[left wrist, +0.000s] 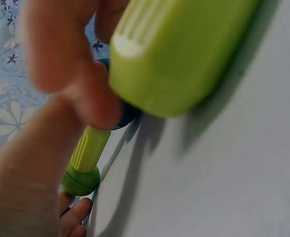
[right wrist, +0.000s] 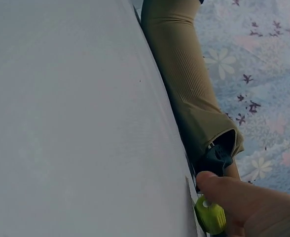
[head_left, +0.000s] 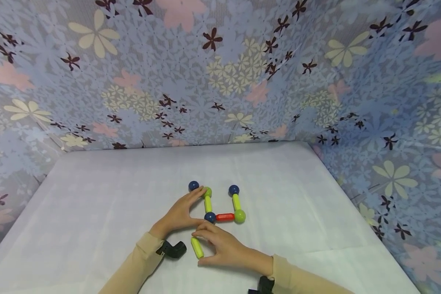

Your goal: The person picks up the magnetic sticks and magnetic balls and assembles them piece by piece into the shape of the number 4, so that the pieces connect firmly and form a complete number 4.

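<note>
A U-shaped figure of magnetic rods and balls lies on the table. It has a green rod [head_left: 208, 204] between a green ball [head_left: 208, 192] and a blue ball [head_left: 210, 217], a red rod [head_left: 225, 217], a green corner ball [head_left: 239, 216], and a second upright green rod [head_left: 236, 201] topped by another blue ball [head_left: 234, 190]. My left hand [head_left: 179, 213] spans the left side, fingertips at the green ball and thumb at the blue one. End to end between thumb and fingers, my right hand [head_left: 226, 246] pinches a loose green rod [head_left: 197, 248], large in the left wrist view.
A separate blue ball [head_left: 193, 185] sits just beyond the left fingertips. White cloth covers the table [head_left: 106, 196]. Flowered fabric [head_left: 191, 81] rises along its back and right edges. A dark camera mount [head_left: 174, 249] is strapped at the left wrist.
</note>
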The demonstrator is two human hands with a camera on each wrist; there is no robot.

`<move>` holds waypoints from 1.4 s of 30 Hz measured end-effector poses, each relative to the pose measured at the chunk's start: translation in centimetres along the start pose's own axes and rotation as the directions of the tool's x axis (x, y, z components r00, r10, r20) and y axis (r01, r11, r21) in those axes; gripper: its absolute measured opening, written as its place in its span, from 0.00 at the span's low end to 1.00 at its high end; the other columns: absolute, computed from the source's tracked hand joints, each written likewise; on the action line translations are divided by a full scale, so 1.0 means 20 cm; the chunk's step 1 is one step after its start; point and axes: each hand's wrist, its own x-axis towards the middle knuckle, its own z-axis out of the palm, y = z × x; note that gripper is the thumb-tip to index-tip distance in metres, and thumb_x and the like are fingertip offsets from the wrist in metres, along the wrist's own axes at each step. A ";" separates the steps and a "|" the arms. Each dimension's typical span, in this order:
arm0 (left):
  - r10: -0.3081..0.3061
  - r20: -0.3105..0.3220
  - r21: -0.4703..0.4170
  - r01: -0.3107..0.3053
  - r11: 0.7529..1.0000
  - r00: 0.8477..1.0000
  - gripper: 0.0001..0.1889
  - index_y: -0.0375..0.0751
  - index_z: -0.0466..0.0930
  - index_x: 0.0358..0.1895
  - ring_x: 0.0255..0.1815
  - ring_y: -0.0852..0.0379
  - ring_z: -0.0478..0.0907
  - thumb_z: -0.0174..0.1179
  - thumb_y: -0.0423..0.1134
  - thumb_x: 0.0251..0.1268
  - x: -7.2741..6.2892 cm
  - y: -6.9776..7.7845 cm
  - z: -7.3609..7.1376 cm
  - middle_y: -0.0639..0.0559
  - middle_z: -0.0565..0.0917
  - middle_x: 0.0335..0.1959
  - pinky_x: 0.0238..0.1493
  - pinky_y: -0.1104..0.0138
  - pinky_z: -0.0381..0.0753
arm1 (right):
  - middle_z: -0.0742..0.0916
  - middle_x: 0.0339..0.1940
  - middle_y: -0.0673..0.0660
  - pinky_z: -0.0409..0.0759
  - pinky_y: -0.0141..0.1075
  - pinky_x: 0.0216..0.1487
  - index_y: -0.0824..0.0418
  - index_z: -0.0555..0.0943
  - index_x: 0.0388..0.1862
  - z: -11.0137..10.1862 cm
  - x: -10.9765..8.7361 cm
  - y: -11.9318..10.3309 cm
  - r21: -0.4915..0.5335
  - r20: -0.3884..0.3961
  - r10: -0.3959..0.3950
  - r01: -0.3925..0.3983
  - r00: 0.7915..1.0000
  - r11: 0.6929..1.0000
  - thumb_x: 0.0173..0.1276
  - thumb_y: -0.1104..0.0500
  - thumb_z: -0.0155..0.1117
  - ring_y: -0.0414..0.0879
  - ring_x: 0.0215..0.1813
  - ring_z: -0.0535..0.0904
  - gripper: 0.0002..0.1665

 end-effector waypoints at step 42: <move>-0.068 0.026 -0.008 0.068 0.998 0.997 0.52 0.50 0.55 0.75 0.74 0.37 0.56 0.71 0.58 0.46 0.00 0.03 -0.01 0.44 0.56 0.76 0.70 0.39 0.59 | 0.78 0.56 0.63 0.82 0.31 0.49 0.65 0.83 0.47 -0.09 -0.31 0.19 0.243 -0.290 0.011 0.063 0.957 0.968 0.52 0.65 0.74 0.43 0.48 0.79 0.21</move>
